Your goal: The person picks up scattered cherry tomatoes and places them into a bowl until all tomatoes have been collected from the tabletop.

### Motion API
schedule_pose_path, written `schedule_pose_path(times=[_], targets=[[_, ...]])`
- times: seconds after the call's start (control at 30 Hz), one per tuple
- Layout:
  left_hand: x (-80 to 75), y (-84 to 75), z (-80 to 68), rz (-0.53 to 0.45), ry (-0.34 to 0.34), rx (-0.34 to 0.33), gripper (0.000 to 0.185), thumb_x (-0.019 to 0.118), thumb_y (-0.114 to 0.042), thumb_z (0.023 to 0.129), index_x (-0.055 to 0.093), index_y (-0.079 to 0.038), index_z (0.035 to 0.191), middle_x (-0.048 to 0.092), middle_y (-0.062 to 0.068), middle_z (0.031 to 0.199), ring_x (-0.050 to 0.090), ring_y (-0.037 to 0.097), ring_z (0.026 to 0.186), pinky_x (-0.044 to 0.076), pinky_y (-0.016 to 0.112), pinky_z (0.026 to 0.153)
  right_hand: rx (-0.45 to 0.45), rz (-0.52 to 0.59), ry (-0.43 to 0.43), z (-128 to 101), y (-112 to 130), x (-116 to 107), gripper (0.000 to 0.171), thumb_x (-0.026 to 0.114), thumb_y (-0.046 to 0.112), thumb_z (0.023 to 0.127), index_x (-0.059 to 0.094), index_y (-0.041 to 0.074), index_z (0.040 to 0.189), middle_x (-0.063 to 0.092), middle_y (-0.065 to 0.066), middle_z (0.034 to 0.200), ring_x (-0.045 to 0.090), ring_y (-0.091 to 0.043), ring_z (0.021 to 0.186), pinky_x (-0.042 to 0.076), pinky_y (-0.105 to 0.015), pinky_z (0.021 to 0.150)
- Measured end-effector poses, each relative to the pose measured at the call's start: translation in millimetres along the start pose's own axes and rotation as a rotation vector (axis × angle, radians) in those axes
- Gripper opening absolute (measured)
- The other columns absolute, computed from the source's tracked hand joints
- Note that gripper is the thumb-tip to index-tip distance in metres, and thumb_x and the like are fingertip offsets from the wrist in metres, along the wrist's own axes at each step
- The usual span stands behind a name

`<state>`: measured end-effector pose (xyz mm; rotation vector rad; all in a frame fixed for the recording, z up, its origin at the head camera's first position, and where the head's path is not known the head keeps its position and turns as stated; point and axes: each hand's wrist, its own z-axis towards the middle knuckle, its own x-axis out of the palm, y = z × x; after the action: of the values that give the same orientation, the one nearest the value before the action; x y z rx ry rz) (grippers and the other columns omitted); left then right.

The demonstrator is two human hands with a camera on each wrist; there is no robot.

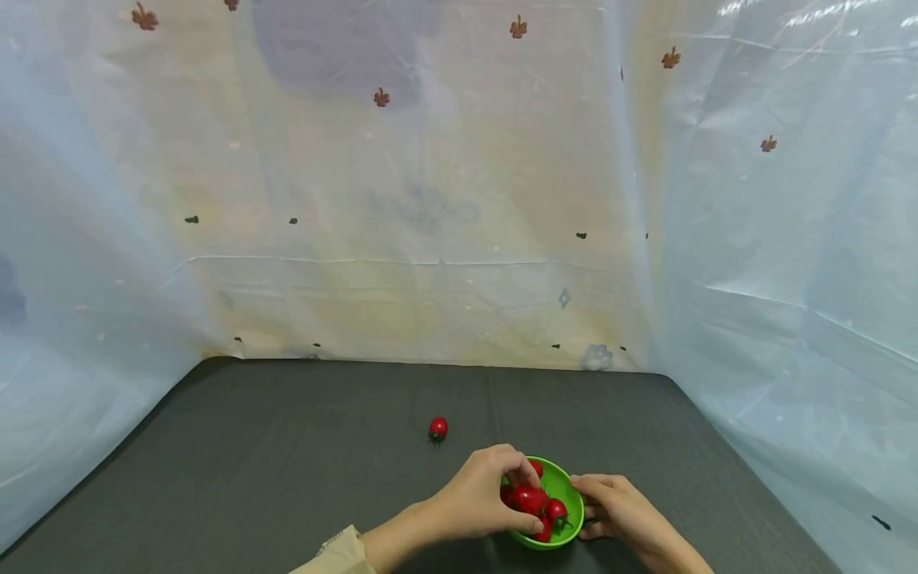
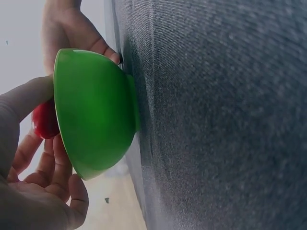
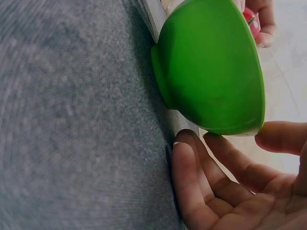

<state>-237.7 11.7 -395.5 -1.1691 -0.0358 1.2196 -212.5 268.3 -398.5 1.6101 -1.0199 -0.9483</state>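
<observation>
A green bowl (image 1: 561,488) with several cherry tomatoes (image 1: 555,510) stands near the front edge of the dark table (image 1: 287,454). My left hand (image 1: 519,496) reaches into the bowl from the left. Thumb and curled fingers (image 2: 50,167) pinch one red tomato (image 2: 44,120) at the rim. My right hand (image 1: 590,510) holds the bowl's right side: its thumb (image 3: 280,136) lies along the rim and its fingers (image 3: 192,177) rest on the table by the bowl's foot. A single tomato (image 1: 438,428) lies on the table behind and left of the bowl.
The table is covered in dark grey cloth. Pale translucent sheets with small brown leaf prints (image 1: 459,199) hang close behind it and along both sides (image 1: 789,319). My left sleeve (image 1: 344,554) shows at the bottom edge.
</observation>
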Motion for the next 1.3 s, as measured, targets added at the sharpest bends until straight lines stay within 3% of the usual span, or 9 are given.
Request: schedule_pose_path(times=[0.37,0.6,0.9,1.03,1.3], targets=[[-3.1,1.2,-2.6,0.011,-0.005,0.059,0.03,0.085,-0.024,0.079,0.067,-0.013,0.099,0.062,-0.004,0.093,0.057,0.008,0.081,0.053,0.024,0.067,-0.005,-0.006,0.001,0.4,-1.8,-0.7,0.045,0.05,0.033,0.103,0.064,-0.007,0.119,0.069,-0.007,0.095,0.065,-0.016,0.084,0.055,-0.035,0.073],[-11.5,-0.7,-4.2,-0.032,-0.038,0.008,0.028,0.084,-0.025,0.081,0.068,-0.011,0.1,0.066,-0.003,0.096,0.061,0.011,0.087,0.053,0.03,0.076,0.001,-0.012,-0.002,0.8,-2.4,-0.9,0.046,0.05,0.034,0.103,0.063,-0.006,0.12,0.069,-0.007,0.095,0.065,-0.016,0.084,0.055,-0.035,0.073],[-38.3,13.6,-11.0,0.039,-0.083,-0.061,0.03,0.083,-0.033,0.081,0.068,-0.016,0.103,0.065,-0.005,0.1,0.062,0.015,0.092,0.053,0.036,0.081,0.006,-0.009,-0.015,0.7,-1.7,0.1,0.048,0.051,0.033,0.102,0.061,-0.009,0.123,0.069,-0.007,0.094,0.065,-0.016,0.083,0.055,-0.035,0.072],[-62.2,29.5,-15.4,0.117,-0.155,-0.119,0.036,0.083,-0.035,0.08,0.067,-0.022,0.109,0.063,-0.009,0.104,0.061,0.017,0.095,0.053,0.039,0.082,0.011,-0.005,-0.014,0.8,-1.4,0.3,0.048,0.051,0.033,0.102,0.061,-0.009,0.123,0.069,-0.007,0.094,0.065,-0.016,0.083,0.055,-0.034,0.072],[-103.2,62.4,-25.3,0.1,-0.38,-0.268,0.041,0.081,-0.021,0.084,0.066,-0.013,0.12,0.065,0.0,0.116,0.062,0.028,0.107,0.052,0.035,0.084,0.003,0.001,0.003,0.7,-1.9,-0.8,0.046,0.05,0.032,0.103,0.063,-0.008,0.122,0.069,-0.006,0.094,0.065,-0.015,0.082,0.055,-0.034,0.072]])
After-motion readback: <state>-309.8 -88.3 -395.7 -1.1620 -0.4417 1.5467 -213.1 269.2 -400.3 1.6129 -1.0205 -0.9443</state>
